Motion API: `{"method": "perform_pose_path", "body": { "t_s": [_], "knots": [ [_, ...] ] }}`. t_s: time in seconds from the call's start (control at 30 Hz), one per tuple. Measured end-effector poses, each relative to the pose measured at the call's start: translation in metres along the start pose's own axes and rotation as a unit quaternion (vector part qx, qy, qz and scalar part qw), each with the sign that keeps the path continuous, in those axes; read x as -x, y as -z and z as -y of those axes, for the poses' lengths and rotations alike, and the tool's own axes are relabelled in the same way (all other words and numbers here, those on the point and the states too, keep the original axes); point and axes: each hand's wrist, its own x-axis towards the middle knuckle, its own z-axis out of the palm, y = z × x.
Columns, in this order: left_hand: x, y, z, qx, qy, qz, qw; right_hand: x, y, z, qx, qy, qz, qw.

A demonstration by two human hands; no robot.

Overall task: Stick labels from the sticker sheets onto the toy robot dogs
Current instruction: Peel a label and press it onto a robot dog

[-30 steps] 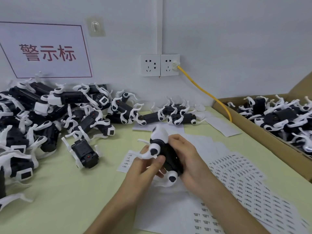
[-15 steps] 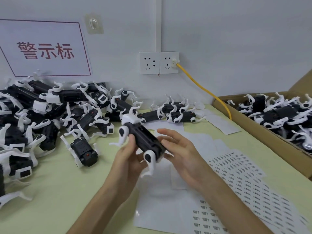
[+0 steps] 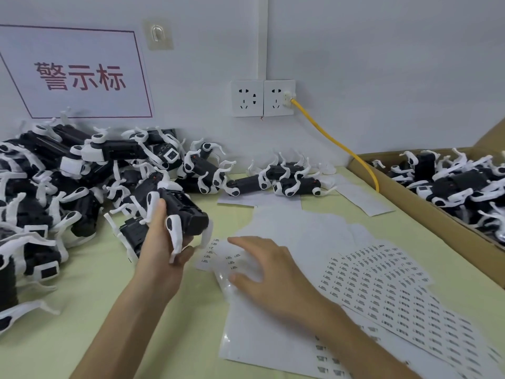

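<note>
black-and-white toy robot dog (image 3: 181,212) gripped in left hand (image 3: 159,250) at centre-left, right hand (image 3: 262,272) relaxed and spread over the small sticker sheet (image 3: 216,253) beside it, so guessing no label peeled yet, and big dog pile (image 3: 68,181) far left means loads to go i reckon

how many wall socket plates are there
2. The left socket plate and the right socket plate sit side by side on the wall; the yellow cable plugs into the right one. None looks hidden.
</note>
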Motion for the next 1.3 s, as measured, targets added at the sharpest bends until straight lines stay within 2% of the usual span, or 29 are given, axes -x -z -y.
{"method": "perform_pose_path", "body": {
  "t_s": [0.17,0.27,0.37,0.73,1.0,1.3],
  "knots": [
    [-0.004,0.001,0.002,-0.109,0.016,0.016,0.994,0.003,-0.007,-0.003,0.005,0.012,0.06,0.998],
    [-0.004,0.004,0.0,-0.129,0.031,0.075,0.988,0.001,-0.009,-0.006,0.003,0.01,0.051,0.999],
    [-0.001,0.005,-0.004,-0.118,0.068,0.149,0.979,-0.001,-0.012,-0.009,-0.001,-0.003,0.032,0.999],
    [-0.003,0.0,0.002,-0.058,0.093,0.242,0.964,-0.005,-0.011,-0.014,-0.108,-0.042,-0.044,0.992],
    [-0.004,0.001,0.004,-0.017,0.098,0.24,0.966,-0.01,-0.013,-0.015,-0.16,-0.073,-0.11,0.978],
    [-0.005,0.004,0.004,0.05,0.125,0.245,0.96,-0.009,-0.012,-0.008,-0.171,-0.072,-0.127,0.974]
  ]
}}
